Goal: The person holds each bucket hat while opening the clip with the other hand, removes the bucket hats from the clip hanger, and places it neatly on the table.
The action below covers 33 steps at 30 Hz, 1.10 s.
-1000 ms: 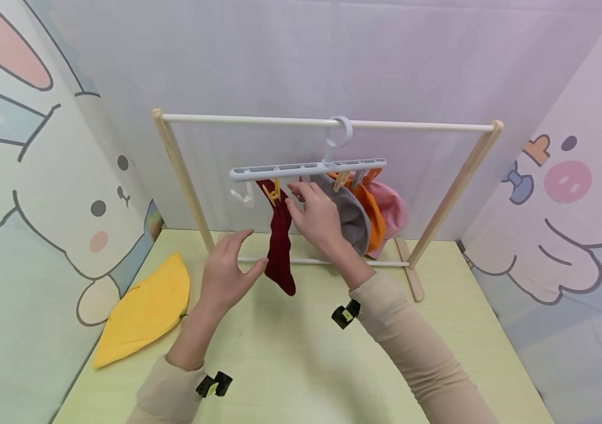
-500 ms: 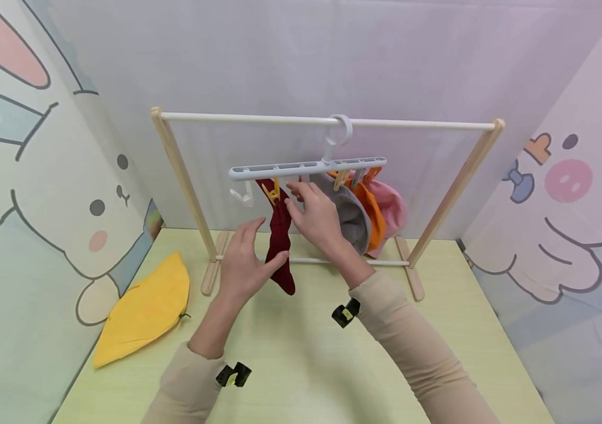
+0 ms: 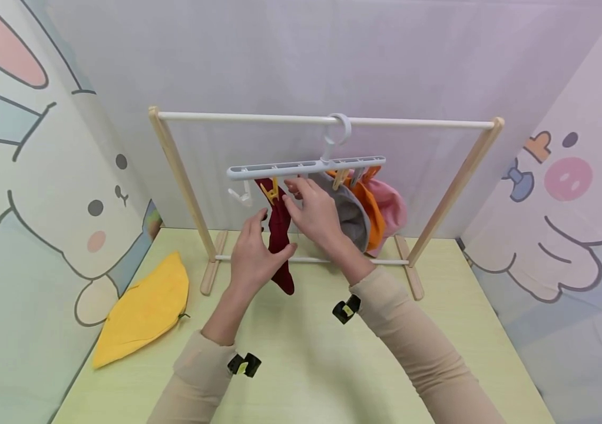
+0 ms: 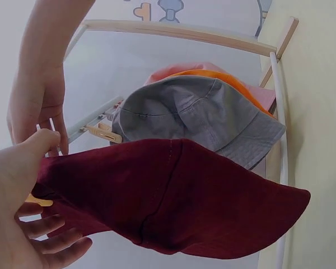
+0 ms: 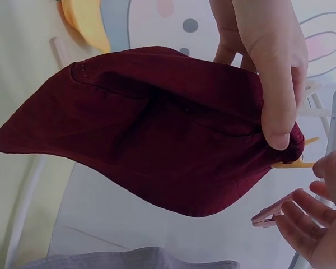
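Observation:
A dark red bucket hat (image 3: 280, 232) hangs in a yellow clothespin (image 3: 271, 189) from the pale hanger (image 3: 274, 169). My left hand (image 3: 255, 256) is around the hat from the left. In the right wrist view its thumb overlaps the cloth near the clothespin; in the left wrist view its fingers (image 4: 59, 244) are spread on the other side, apart from the thumb. My right hand (image 3: 316, 213) is raised just right of the clothespin, fingers loosely bent. In the right wrist view a pink clothespin (image 5: 271, 212) hangs beside those fingertips; a firm grip does not show.
Grey (image 3: 354, 221), orange (image 3: 372, 209) and pink (image 3: 390, 206) hats hang on the hanger's right half. A white clothespin (image 3: 242, 193) dangles at its left end. The wooden-legged rack (image 3: 181, 176) stands on the table (image 3: 301, 353). A yellow hat (image 3: 144, 315) lies at left.
My left hand has moved right and up, from beside the dark red hat to around it. The right hand and the hat have hardly moved.

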Available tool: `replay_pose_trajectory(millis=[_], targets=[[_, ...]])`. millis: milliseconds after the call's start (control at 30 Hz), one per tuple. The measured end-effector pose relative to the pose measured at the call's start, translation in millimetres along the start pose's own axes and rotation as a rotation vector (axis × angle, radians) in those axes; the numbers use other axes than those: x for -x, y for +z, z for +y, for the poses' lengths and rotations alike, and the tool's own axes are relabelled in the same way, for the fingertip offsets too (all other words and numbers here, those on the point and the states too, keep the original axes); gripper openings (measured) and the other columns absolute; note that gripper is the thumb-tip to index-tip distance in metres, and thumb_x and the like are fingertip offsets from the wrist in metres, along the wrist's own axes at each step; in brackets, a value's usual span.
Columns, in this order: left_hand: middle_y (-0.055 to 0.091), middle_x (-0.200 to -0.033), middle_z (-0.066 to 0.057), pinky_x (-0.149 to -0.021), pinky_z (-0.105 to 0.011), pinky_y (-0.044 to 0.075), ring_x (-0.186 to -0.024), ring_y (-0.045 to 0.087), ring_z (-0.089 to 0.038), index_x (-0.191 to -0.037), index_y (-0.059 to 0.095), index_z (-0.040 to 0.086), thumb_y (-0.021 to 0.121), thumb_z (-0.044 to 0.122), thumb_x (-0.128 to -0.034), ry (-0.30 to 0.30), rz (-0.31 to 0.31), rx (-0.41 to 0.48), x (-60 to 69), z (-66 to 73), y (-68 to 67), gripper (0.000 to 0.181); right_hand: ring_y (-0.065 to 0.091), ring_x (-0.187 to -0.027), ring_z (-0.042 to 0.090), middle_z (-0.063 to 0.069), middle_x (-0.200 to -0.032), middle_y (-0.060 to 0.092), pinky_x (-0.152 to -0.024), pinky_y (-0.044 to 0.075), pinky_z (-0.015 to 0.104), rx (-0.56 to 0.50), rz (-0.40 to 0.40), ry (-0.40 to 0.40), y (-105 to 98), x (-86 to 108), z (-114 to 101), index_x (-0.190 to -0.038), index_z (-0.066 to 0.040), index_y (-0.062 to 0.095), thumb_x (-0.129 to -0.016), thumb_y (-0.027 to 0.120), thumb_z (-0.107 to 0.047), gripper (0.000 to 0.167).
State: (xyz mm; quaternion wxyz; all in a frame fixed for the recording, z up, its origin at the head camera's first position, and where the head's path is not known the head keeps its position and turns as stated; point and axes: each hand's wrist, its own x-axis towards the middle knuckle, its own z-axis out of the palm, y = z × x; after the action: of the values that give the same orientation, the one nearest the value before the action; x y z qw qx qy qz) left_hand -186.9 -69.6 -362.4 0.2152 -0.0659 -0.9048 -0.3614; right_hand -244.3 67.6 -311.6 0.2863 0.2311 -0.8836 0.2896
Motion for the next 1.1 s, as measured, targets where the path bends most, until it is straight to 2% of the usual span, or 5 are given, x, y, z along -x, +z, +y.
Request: replay_pose_trajectory(millis=[233,733,1100], targets=[[0.053,-0.118,-0.011,-0.071,-0.040,0.050,-0.097,0.055,-0.024,-0.133,0.041,0.010,0.072,0.039,-0.0724,-0.006,0.017,0.018,-3.5,3.2,2.0,0.074,0.065,-0.090,0.017,0.006,-0.104,0.064,-0.075,0.052,0.032,-0.017,-0.011,0.004,-1.8,-2.1,-2.3,-0.115,-0.010,0.060,-0.088,0.059,-0.021,0.029],[0.062,-0.102,-0.008,-0.063,-0.035,0.051,-0.079,0.063,-0.022,-0.120,0.053,0.007,0.067,0.021,-0.0771,0.011,0.050,0.066,-3.7,3.6,-0.5,0.047,0.067,-0.086,0.019,0.008,-0.100,0.065,-0.072,0.052,0.033,-0.044,-0.022,0.011,-2.4,-2.5,-6.5,-0.115,-0.008,0.060,-0.088,0.059,-0.020,0.030],[0.067,-0.089,-0.009,-0.058,-0.033,0.051,-0.069,0.063,-0.020,-0.114,0.057,0.007,0.066,0.018,-0.0801,0.001,0.055,0.047,-4.5,1.5,-2.6,0.036,0.066,-0.086,0.015,0.007,-0.102,0.065,-0.071,0.053,0.031,-0.045,-0.034,0.014,-3.0,-3.2,-9.5,-0.118,-0.009,0.058,-0.087,0.060,-0.020,0.032]])
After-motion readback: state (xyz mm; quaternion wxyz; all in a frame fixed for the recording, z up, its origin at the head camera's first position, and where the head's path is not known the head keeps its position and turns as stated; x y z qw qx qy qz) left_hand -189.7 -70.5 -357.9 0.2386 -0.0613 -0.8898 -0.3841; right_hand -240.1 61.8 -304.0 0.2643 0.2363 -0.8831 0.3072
